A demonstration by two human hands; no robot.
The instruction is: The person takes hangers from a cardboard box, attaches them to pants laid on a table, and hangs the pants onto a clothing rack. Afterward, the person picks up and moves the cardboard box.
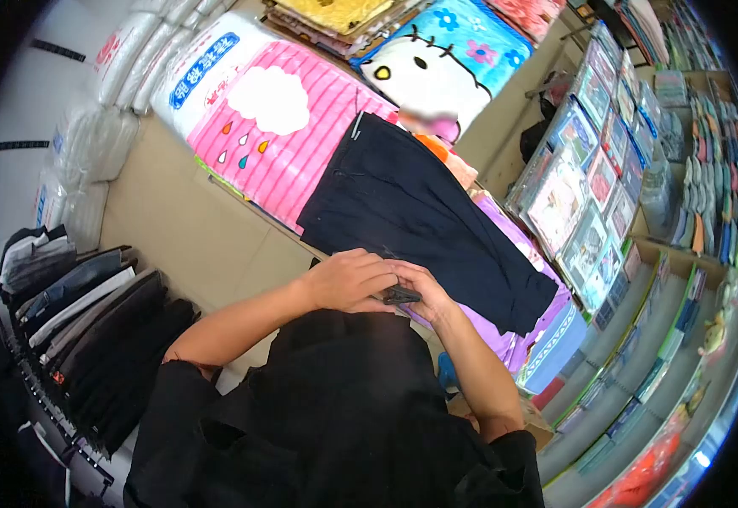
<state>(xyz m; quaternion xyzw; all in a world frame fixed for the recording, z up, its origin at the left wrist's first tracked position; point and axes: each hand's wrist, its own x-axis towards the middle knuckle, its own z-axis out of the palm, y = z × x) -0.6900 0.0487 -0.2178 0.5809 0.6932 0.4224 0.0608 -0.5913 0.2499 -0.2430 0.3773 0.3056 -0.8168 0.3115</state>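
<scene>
Both our hands meet just ahead of our black shirt (344, 389), near the middle of the view. Our left forearm comes in from about half past eight, its elbow bent wide, and the left hand (345, 279) lies back upward with its fingers curled inward. Our right forearm rises from nearer five o'clock, and the right hand (426, 292) bends in toward the left, the fingers of both meeting at the top. Between them we clasp a small dark object (400, 295), grasped by both hands; its exact kind we cannot tell.

Just beyond the hands, toward one o'clock, a folded dark garment (420, 207) lies slantwise, overlapping the pink package (293, 144) at eleven o'clock from us. Whether our fingers brush its near edge, we cannot tell. Purple fabric (479, 332) shows under it toward four o'clock, and hanging clothes (102, 339) line a rack at nine.
</scene>
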